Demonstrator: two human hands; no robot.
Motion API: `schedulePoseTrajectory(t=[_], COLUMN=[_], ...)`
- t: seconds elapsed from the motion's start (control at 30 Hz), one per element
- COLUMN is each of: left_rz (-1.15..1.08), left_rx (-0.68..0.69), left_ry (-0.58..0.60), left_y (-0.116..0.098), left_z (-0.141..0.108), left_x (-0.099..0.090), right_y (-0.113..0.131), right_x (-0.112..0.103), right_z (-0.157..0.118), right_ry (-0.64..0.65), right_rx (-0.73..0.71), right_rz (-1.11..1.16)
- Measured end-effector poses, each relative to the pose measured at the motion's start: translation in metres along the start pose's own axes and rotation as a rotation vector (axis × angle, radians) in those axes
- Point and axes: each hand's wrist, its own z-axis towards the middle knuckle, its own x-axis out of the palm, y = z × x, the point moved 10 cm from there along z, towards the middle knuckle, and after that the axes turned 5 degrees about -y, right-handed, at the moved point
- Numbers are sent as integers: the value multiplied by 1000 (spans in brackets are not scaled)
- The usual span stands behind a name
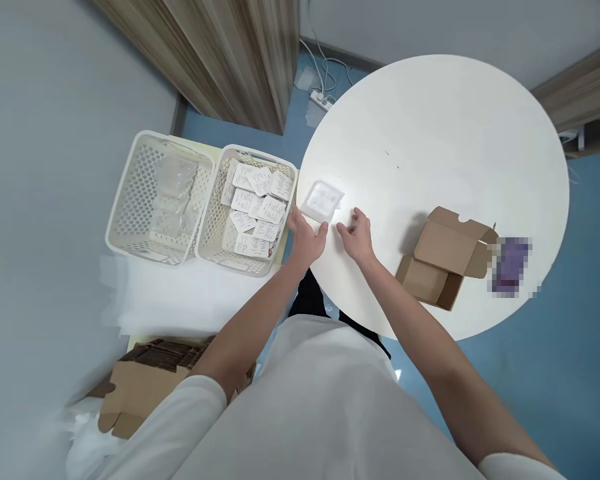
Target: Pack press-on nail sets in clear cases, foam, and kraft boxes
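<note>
A small clear plastic clamshell [322, 200] rests on the left edge of the round white table [445, 133], its lid or flap toward me. My left hand [307, 239] is at its near left side, thumb and fingers apart. Whether the fingertips touch the plastic I cannot tell. Just right of it, my right hand [357, 238] hovers over the tabletop, fingers loosely curled and apart, with nothing in them.
An open cardboard box [445, 247] stands at the table's right, beside a blurred purple item [511, 265]. On the left, one white basket [120, 207] has clear plastic packs; another basket [207, 227] holds several printed cards. Folded cardboard [140, 387] lies below.
</note>
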Motion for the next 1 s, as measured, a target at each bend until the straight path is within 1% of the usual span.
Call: schedulePoseTrajectory(t=[0.07, 0.17, 0.27, 0.33, 0.43, 0.53, 0.6, 0.73, 0.8, 0.87, 0.93, 1.0], left_rz=[66, 141, 137, 102, 82, 41, -3, -82, -127, -141, -145, -157], left_rx=[38, 64, 88, 92, 86, 64, 14, -154, -208, -202, -194, -212], left_ry=[-1, 51, 86, 86, 64, 63, 83, 71, 105, 180, 247, 273], left_y=[-8, -13, -13, -9, -2, 6, 15, 38, 43, 42, 41, 42], left_z=[6, 13, 13, 8, -2, -12, -18, -28, -36, -49, -67, -88], left_x=[-1, 3, 6, 6, 3, 5, 9, 15, 20, 27, 34, 38], right_y=[11, 19, 20, 19, 14, 1, -7, -23, -34, -45, -57, -68], right_x=[12, 26, 29, 27, 16, 6, 1, -5, -7, -9, -13, -21], right_z=[11, 22, 25, 22, 11, -4, -15, -33, -43, -54, -67, -82], right_ry=[11, 8, -15, -16, -21, -11, -7, -2, 22, 58, 89, 120], right_rx=[-5, 6, 20, 2, -21, 9, 30, 63, 87, 109, 118, 125], right_rz=[-2, -50, -82, -50, 21, 63, 85, 121, 136, 144, 157, 173])
